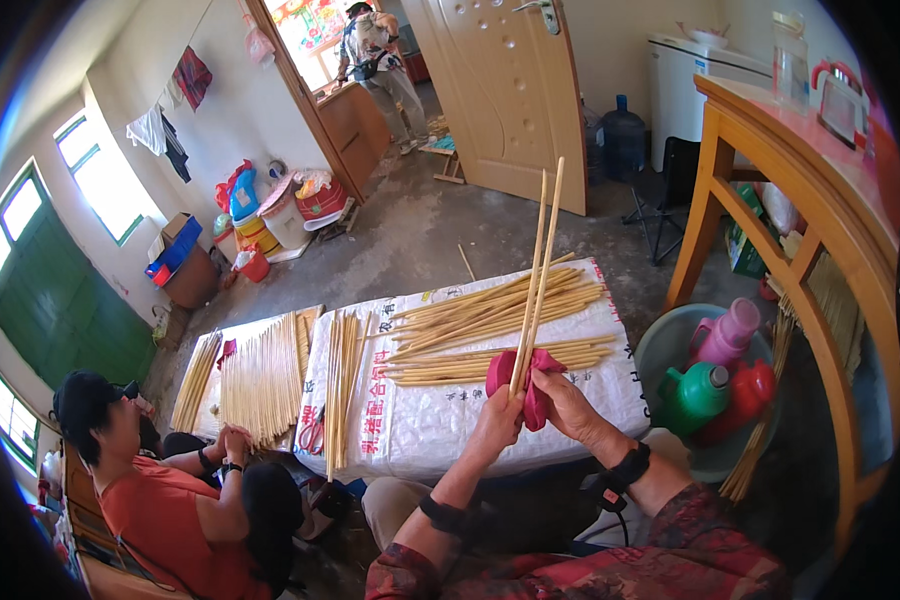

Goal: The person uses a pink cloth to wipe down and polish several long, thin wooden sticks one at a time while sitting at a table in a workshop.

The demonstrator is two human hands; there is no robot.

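Note:
Two long, thin bamboo sticks point(538, 270) rise upright from my left hand point(496, 422), whose fingers are closed around their lower ends. A dark pink cloth point(533, 412) is bunched about the sticks, and my right hand point(568, 405) is closed on it. Beneath and beyond my hands, a loose pile of similar sticks point(490, 312) lies on a white woven sheet point(460, 430) with red and black print. To the left of that pile lies a narrower bundle of sticks point(342, 385), with red-handled scissors point(312, 432) beside it.
At my left sits a person in an orange top point(175, 500), hands together, before a board with rows of sticks point(260, 385). At right, a basin point(660, 350) holds pink, green and red flasks, near a wooden table point(710, 190). Another person point(375, 60) stands by the doorway.

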